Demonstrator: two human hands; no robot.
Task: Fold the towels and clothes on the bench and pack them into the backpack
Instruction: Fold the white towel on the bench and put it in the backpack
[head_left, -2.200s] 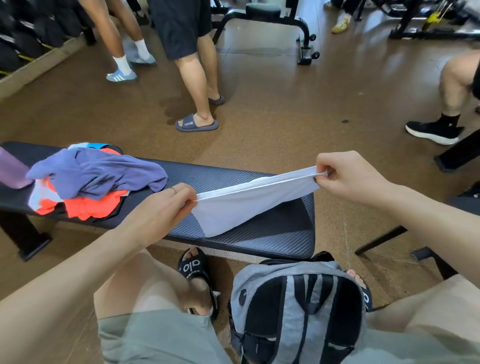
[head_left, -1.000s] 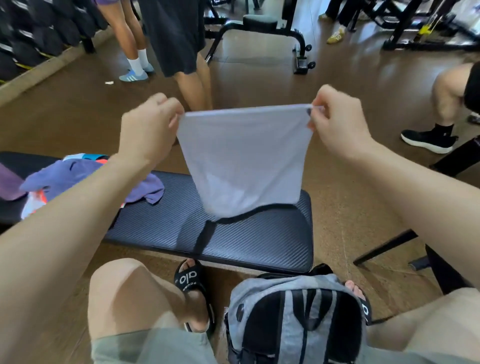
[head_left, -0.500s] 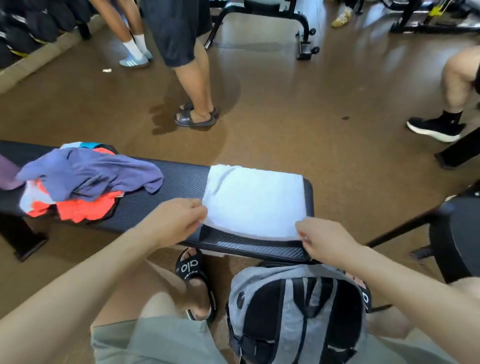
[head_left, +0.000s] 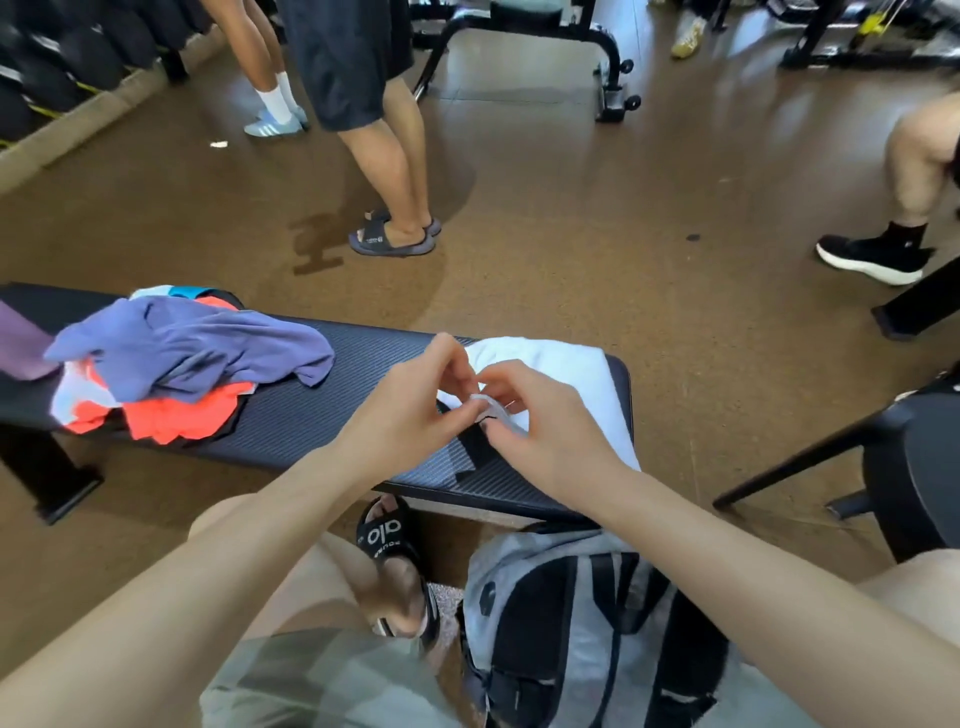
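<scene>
Bare forearms, grey-green shorts (head_left: 322, 680), black slide sandal (head_left: 387, 535) with white "alo" lettering

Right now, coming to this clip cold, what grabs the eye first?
Both hands, left hand and right hand, meet over the white towel on the right end of the black bench, pinching its near edge. A heap of purple and orange clothes lies at the bench's left; the grey backpack stands below.

Left hand (head_left: 410, 410) and right hand (head_left: 540, 421) pinch the white towel (head_left: 566, 374) on the bench (head_left: 311, 415).
</scene>
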